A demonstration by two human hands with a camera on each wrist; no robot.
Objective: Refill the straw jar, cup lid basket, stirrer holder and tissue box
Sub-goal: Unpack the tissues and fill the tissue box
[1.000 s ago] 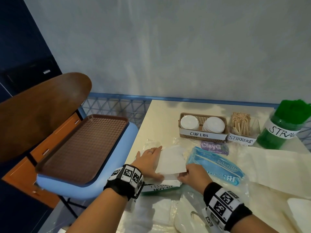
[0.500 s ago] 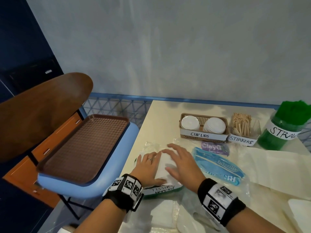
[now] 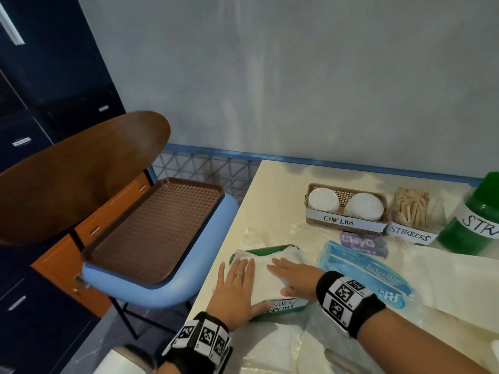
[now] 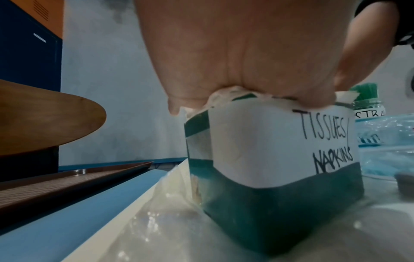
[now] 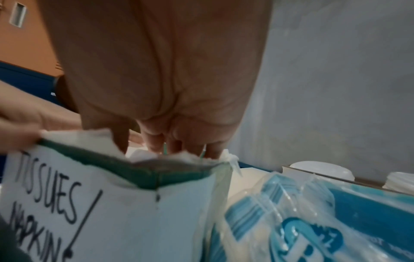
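A green tissue box (image 3: 283, 309) (image 4: 280, 203) (image 5: 143, 174) labelled "TISSUES/NAPKINS" stands near the table's left edge, filled with white tissues (image 3: 266, 276). My left hand (image 3: 237, 282) (image 4: 235, 58) lies flat on the tissues, fingers straight, thumb along the box's front. My right hand (image 3: 293, 275) (image 5: 161, 79) presses flat on them beside it. Behind stand the cup lid basket (image 3: 347, 211) holding two stacks of white lids, the stirrer holder (image 3: 413, 214) full of wooden sticks, and the straw jar (image 3: 478, 217) with green straws.
A blue tissue wrapper (image 3: 361, 271) (image 5: 313, 212) lies right of the box, a purple packet (image 3: 361, 242) behind it. Clear plastic and white paper bags (image 3: 459, 279) cover the near table. A brown tray (image 3: 156, 228) sits on a blue chair at left.
My right hand let go of the tissue stack's near edge and moved onto its top. Both hands now press flat on the tissues in the box.
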